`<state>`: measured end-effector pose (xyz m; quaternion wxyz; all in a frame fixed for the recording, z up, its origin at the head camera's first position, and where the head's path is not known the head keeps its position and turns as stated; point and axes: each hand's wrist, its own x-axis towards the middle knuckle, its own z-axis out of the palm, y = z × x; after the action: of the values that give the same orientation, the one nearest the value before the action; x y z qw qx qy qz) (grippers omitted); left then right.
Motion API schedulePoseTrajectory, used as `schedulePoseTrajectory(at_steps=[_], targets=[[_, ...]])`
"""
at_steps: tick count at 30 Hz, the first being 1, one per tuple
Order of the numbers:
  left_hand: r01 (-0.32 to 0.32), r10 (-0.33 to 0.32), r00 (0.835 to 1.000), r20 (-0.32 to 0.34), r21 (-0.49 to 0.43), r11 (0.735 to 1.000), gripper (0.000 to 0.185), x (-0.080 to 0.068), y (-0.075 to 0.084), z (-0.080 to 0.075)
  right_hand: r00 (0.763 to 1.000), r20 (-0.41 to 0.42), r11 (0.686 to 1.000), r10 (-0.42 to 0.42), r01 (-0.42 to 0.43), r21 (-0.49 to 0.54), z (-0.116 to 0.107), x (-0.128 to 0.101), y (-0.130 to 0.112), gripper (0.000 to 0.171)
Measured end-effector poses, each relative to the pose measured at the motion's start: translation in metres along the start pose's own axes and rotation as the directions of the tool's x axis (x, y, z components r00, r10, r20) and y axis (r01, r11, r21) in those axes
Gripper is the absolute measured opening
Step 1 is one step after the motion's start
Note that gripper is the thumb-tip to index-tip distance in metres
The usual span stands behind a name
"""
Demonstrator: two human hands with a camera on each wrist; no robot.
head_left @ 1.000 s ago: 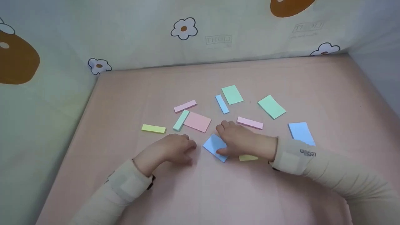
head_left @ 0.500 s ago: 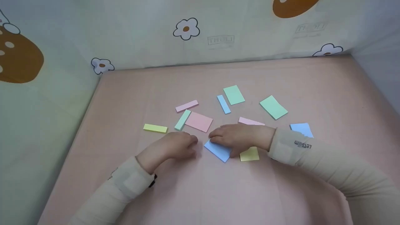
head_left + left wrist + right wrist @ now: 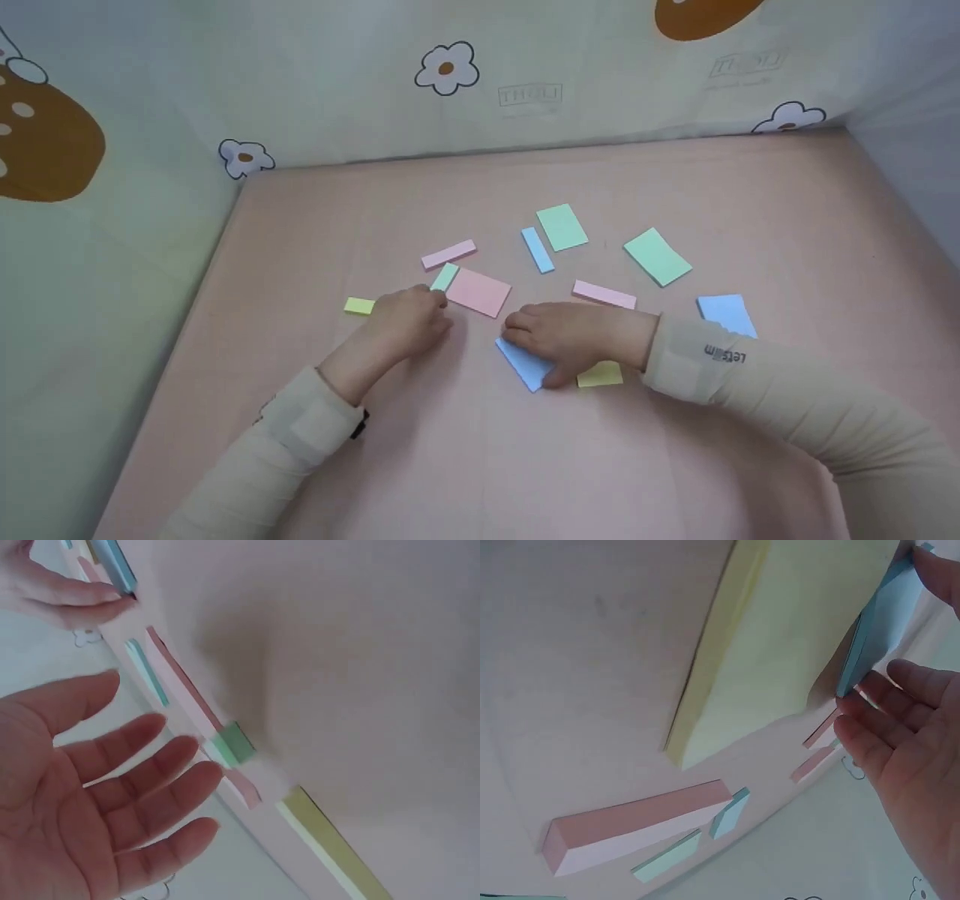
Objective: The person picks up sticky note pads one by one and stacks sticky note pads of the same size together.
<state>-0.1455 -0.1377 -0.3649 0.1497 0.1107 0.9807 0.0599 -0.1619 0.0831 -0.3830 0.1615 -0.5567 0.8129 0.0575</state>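
1. Pinching the blue pad (image 3: 525, 364) with the right hand (image 3: 574, 334): thumb at the near corner, fingers (image 3: 877, 720) over the far edge, and that edge tipped up off the pink mat (image 3: 525, 465) in the right wrist view.
2. Reaching with the left hand (image 3: 409, 322), fingers (image 3: 150, 787) straight and spread, palm empty, grasping nothing; fingertips just beside the green strip (image 3: 444, 277), with part of the yellow strip (image 3: 359, 305) hidden under the hand. Cannot tell whether skin meets paper.
3. Judging the step: lifting one pad free on the right, closing in on a narrow strip on the left.
4. Calling, by that reading, for a light pinch along the long sides of the strip, and for a firmer hold on the raised blue pad (image 3: 885, 615) to keep its sheets from fanning.
5. Lying just beside the blue pad: a yellow pad (image 3: 600, 373), flat and wide. Lying near, past the knuckles: a pink pad (image 3: 480, 292) and a pink strip (image 3: 604, 295).
6. Noting materials: stacked pastel paper, matt, thin, with square corners and crisp edges, in two shapes, wide rectangles and slim bars. Underneath, a smooth mat with a faint grain; behind, a soft padded wall (image 3: 600, 90) printed with flowers.
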Motion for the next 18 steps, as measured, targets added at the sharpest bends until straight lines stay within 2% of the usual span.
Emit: schedulePoseTrajectory(at_steps=[4, 7, 10, 14, 18], targets=[[0.079, -0.079, 0.997, -0.012, -0.012, 0.997, 0.024, 0.006, -0.014, -0.001, 0.997, -0.063, 0.994, 0.040, -0.046, -0.097, 0.004, -0.003, -0.005, 0.070], [0.126, -0.126, 0.992, 0.000, -0.026, 0.992, 0.024, 0.009, -0.024, 0.001, 0.994, -0.072, 0.987, 0.078, -0.087, -0.136, 0.004, -0.004, -0.010, 0.074], [0.159, -0.158, 0.987, 0.021, -0.043, 0.986, 0.025, 0.010, -0.030, 0.002, 0.992, -0.029, 0.987, 0.126, -0.128, -0.098, 0.002, -0.003, -0.013, 0.077], [0.173, -0.170, 0.984, 0.059, -0.057, 0.983, 0.026, 0.011, -0.033, 0.002, 0.985, 0.021, 0.985, 0.170, -0.169, -0.036, -0.001, -0.001, -0.013, 0.078], [0.174, -0.168, 0.982, 0.084, -0.059, 0.983, 0.027, 0.010, -0.034, 0.001, 0.983, 0.014, 0.983, 0.181, -0.180, -0.029, 0.000, 0.000, -0.014, 0.078]])
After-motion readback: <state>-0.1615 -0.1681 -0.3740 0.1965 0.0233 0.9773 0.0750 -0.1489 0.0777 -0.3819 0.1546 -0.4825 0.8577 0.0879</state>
